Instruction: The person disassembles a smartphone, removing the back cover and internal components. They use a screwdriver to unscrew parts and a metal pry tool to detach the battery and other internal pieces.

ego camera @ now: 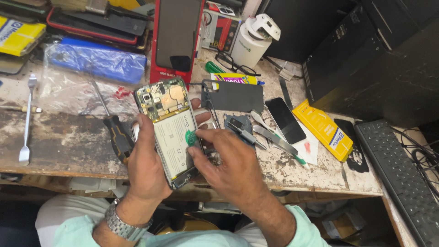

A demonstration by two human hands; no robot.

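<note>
Our left hand (145, 158) grips an opened smartphone with its back cover off (170, 130), green circuit board and pale battery exposed. Fingers wrap the far edge, thumb along the near edge. The phone is tilted up above the near edge of the worn, stained wooden workbench (64, 142), top end pointing away from us.

Our right hand (228, 167) is closed narrow, thumb and forefinger pinching a small green plastic pick (190, 136). The pick touches the phone's right edge, beside the battery.

A silver metal watch (122, 225) sits on the left wrist.

Around the hands:
- Black-and-yellow-handled screwdriver (116, 132) lies just left of the phone, partly under the left hand.
- Dark grey phone back cover (233, 96) lies flat behind the right hand.
- Steel tweezers (274, 139) lie right of the right hand, near a black-screened phone (285, 120) lying face up.
- Yellow cardboard box (323, 130) lies further right, next to a black keyboard (398, 174).
- Thin metal spatula tool (26, 121) lies well apart at the far left.
- Black-framed glasses (233, 64) rest behind the cover.
</note>
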